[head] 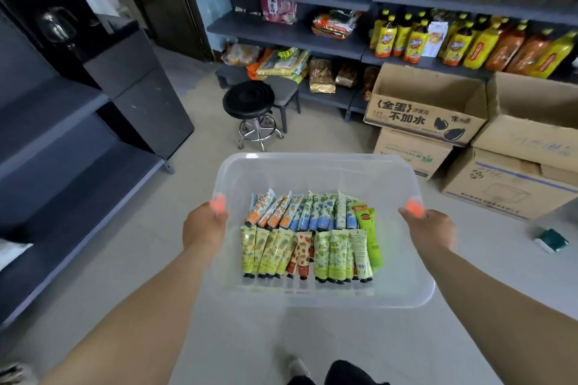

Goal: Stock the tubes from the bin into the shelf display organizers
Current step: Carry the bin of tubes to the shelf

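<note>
A clear plastic bin point(316, 165) is carried above the floor in front of me. My left hand point(205, 225) grips its left rim, and my right hand point(430, 228) grips its right rim, thumbs over the edge. Inside lie several tubes point(308, 237) in two rows: orange, blue and green ones at the back, yellow-green and red-patterned ones at the front, with one bright green tube point(370, 237) at the right. No display organizers are in view.
Dark grey shelving point(62, 147) stands at the left. A black round stool point(249, 103) and a grey stool point(283, 93) stand ahead. Shelves with snack bags and yellow drink bottles point(413, 40) fill the back. Cardboard boxes point(428, 109) are stacked at the right.
</note>
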The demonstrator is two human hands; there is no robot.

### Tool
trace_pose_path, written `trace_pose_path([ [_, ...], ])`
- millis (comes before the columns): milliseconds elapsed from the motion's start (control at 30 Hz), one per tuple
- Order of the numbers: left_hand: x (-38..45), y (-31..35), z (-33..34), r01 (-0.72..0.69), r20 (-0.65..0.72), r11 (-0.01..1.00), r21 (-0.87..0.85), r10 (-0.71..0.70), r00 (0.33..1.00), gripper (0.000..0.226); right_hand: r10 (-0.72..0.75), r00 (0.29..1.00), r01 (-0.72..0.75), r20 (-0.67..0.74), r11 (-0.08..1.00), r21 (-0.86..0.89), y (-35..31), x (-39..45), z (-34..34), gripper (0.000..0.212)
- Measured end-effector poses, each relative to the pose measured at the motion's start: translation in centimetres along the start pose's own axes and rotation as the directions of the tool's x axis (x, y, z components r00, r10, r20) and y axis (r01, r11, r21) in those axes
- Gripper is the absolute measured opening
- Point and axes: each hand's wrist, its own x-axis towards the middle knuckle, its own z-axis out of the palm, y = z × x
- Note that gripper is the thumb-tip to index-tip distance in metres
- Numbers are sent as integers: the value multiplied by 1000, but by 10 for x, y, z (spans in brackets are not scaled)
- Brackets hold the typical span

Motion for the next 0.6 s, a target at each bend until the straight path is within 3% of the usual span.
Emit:
trace_pose_path([
  [300, 208, 48, -5, -65, 4, 992, 106, 65, 998, 39, 39, 999, -37, -25, 996, 79, -152, 102, 81, 43],
  [400, 279, 64, 1, -64, -5, 994, 86, 64, 998, 47, 37, 999, -35, -16, 996, 76, -204, 148, 112, 41],
  [600, 430, 98, 4, -51, 17, 994, 92, 50, 999, 39, 27, 1000, -27, -3, 999, 44, -321, 238, 164, 35],
])
